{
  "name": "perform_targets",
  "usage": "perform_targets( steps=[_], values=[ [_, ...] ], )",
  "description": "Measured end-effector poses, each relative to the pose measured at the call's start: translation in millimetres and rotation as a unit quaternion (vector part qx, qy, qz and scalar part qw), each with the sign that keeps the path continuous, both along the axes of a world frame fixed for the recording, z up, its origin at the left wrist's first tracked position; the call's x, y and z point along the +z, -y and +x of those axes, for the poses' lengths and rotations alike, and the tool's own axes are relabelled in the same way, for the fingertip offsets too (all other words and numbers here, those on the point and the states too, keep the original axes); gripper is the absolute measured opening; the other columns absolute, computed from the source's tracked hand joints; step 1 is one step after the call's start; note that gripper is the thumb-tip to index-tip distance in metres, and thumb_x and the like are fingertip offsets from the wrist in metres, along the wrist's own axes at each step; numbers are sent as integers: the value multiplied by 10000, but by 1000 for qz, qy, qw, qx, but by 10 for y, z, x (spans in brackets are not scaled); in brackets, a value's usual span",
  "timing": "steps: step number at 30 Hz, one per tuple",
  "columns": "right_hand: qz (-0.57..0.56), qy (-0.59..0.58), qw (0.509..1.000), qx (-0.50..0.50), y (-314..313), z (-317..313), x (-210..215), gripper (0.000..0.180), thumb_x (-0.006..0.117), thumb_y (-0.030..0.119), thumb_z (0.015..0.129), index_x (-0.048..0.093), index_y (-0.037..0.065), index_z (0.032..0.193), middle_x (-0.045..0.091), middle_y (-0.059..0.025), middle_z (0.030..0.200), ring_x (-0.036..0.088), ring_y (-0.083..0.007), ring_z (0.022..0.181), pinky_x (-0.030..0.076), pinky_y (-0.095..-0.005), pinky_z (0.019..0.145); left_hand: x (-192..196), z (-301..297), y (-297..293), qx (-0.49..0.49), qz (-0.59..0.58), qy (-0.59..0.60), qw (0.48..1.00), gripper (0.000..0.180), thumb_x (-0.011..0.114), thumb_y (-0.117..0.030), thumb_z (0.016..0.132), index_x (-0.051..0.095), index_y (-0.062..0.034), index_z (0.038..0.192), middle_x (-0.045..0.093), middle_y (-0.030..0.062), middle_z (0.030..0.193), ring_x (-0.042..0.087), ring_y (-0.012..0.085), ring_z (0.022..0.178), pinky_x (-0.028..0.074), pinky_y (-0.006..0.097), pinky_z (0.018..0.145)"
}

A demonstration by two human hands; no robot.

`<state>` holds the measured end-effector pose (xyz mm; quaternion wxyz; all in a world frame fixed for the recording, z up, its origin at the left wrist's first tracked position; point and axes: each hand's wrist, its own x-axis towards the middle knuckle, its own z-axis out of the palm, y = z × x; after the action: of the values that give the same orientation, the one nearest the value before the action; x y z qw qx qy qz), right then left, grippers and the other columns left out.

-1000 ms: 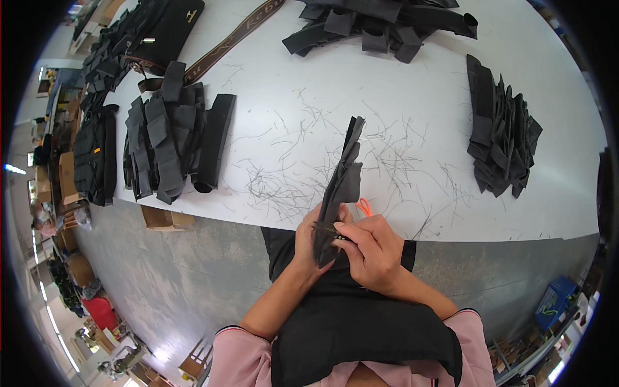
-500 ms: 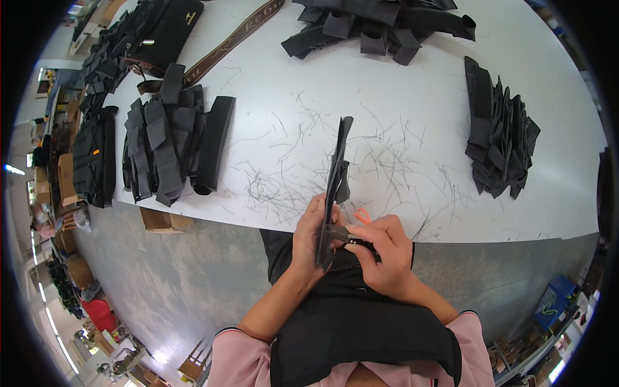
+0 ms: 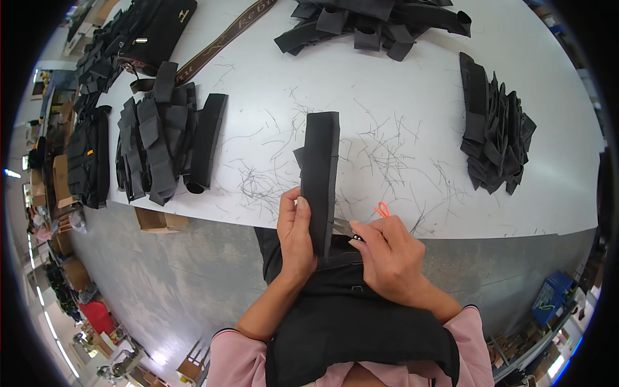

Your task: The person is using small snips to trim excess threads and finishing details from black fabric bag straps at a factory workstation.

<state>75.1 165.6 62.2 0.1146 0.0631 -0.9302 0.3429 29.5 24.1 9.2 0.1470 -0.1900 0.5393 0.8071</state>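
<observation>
A long black fabric strip (image 3: 320, 174) stands out from my left hand (image 3: 296, 235), whose thumb presses its face near the lower end. The strip's broad side is turned up, and a small black flap (image 3: 299, 157) pokes out from its left edge. My right hand (image 3: 392, 258) is closed around thread snips (image 3: 343, 226), with the metal blades close to the strip's right edge. Whether the blades touch the fabric I cannot tell. An orange cord loop (image 3: 383, 209) shows just beyond my right knuckles.
Loose dark thread ends (image 3: 255, 184) litter the white table (image 3: 258, 84). Black strips lie in a left pile (image 3: 155, 142), a right pile (image 3: 496, 129) and a far pile (image 3: 374, 22). A black bag (image 3: 158, 32) and brown patterned strap (image 3: 225, 39) lie at the far left.
The strip has turned from edge-on to showing its broad face. My right hand and the snips have shifted slightly right, and the blades have come away from across the strip.
</observation>
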Motion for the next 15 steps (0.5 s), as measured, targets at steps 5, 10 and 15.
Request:
perform_targets(
  steps=[5,10,15],
  values=[
    [-5,3,1000,7,-12,2,-33,325,697,-30,640,630,9,956,527,-78,786,552,-227,635,439,-300,525,-32,9,38,-17,8,15,1000,210,404,-183,987,492,-39,1113,581,42,1007,549,80,876,456,224,768],
    [-61,19,998,-25,-25,44,-108,300,689,-1,662,619,22,953,502,-63,730,533,-206,614,423,-282,487,-24,26,33,-27,-1,36,999,208,411,-175,985,489,-38,1120,578,45,1020,541,83,897,446,227,796],
    [-474,271,834,-77,21,-86,-416,213,670,-13,754,588,3,950,538,3,783,514,-78,680,427,-222,654,8,161,40,-76,-11,-2,997,250,437,-207,979,450,-25,1150,556,54,1088,507,95,967,403,240,870]
  ],
)
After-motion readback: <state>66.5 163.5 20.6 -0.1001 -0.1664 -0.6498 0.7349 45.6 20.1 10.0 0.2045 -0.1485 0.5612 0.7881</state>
